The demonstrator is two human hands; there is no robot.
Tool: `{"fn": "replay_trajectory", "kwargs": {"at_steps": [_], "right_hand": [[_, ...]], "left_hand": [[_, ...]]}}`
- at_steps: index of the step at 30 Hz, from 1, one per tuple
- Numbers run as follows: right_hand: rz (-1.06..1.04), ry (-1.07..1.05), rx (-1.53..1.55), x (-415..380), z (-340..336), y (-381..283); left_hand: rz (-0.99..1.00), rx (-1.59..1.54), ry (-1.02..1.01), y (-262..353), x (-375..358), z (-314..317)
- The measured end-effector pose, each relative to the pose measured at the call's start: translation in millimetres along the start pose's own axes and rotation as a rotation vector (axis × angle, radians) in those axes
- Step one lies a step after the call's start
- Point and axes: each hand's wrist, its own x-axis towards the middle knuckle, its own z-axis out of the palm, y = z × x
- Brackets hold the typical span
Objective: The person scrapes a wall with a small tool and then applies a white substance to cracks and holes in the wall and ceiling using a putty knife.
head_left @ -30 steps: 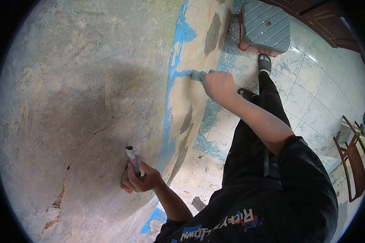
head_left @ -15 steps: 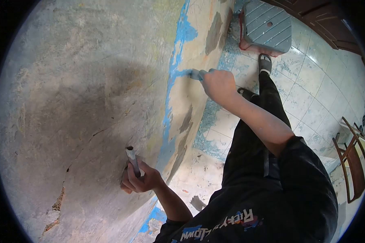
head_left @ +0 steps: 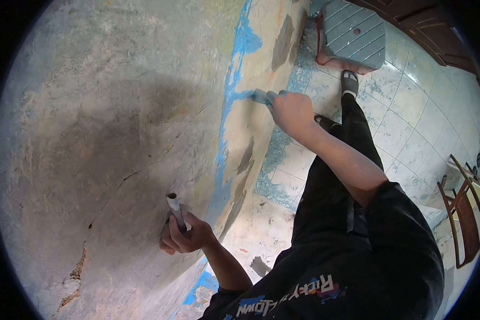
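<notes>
Head view: at lower centre-left, the left hand [head_left: 184, 237] is fisted around a grey handle [head_left: 175, 212], resting against the wall [head_left: 106, 138]. At upper centre, the right hand [head_left: 292, 110] clenches a scraper [head_left: 260, 96], its tip touching blue paint [head_left: 239, 48].

A short grey metal tube [head_left: 175, 211] stands nearly upright in the left hand [head_left: 184, 234], its open, dark upper end just above the fingers and close against the wall [head_left: 101, 138]; the lower part is hidden in the fist. The wall is rough, grey, cracked plaster with a ragged vertical band of blue paint. A small scraper [head_left: 260, 96], blue-grey with paint, juts from the right hand [head_left: 292, 112], pointing left with its tip touching the blue band. Most of it is hidden inside the closed fingers, so its handle cannot be made out.
</notes>
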Motion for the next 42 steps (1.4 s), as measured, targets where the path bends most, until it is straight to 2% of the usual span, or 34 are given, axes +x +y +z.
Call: {"fn": "replay_trajectory", "kwargs": {"at_steps": [2, 5, 7, 12, 14, 20, 23, 26, 32, 35, 42], "right_hand": [[0.023, -0.009, -0.008, 7.0, 14.9, 8.9], [-0.036, -0.085, -0.062, 5.5, -10.2, -8.6], [-0.006, -0.098, -0.043, 3.3, -0.3, -7.6], [-0.005, 0.005, -0.015, 3.3, 20.5, 9.1], [0.002, 0.001, -0.005, -7.8, 10.8, -5.3], [0.018, -0.001, 0.002, 1.1, 33.6, 11.7], [0.018, 0.039, 0.004, -5.9, 12.2, -7.0], [0.042, 0.006, -0.026, 3.6, 57.1, 17.6], [0.02, 0.028, 0.035, -7.1, 27.9, 8.7], [0.026, -0.024, -0.031, 4.1, 63.9, 30.1], [0.042, -0.025, 0.032, -3.9, 52.7, 23.3]], "left_hand": [[-0.003, -0.026, 0.01, -2.9, -0.8, 1.9], [0.04, 0.004, 0.009, -4.0, -0.5, 1.4], [0.016, 0.02, -0.002, -8.0, -4.8, -1.2], [0.049, 0.019, 0.031, -0.1, 2.1, 6.4], [0.053, 0.0, 0.029, -6.2, -1.6, 4.0], [0.057, 0.007, 0.018, -5.7, -1.4, 3.3], [0.067, 0.018, 0.022, -7.1, -1.8, 2.5], [0.036, -0.021, 0.018, -6.8, -1.8, 2.0], [0.071, -0.003, 0.023, -9.7, -4.2, 2.9], [0.078, 0.02, 0.037, -8.7, -3.8, 4.7], [0.099, 0.014, 0.038, -5.2, -0.6, 4.3]]}}
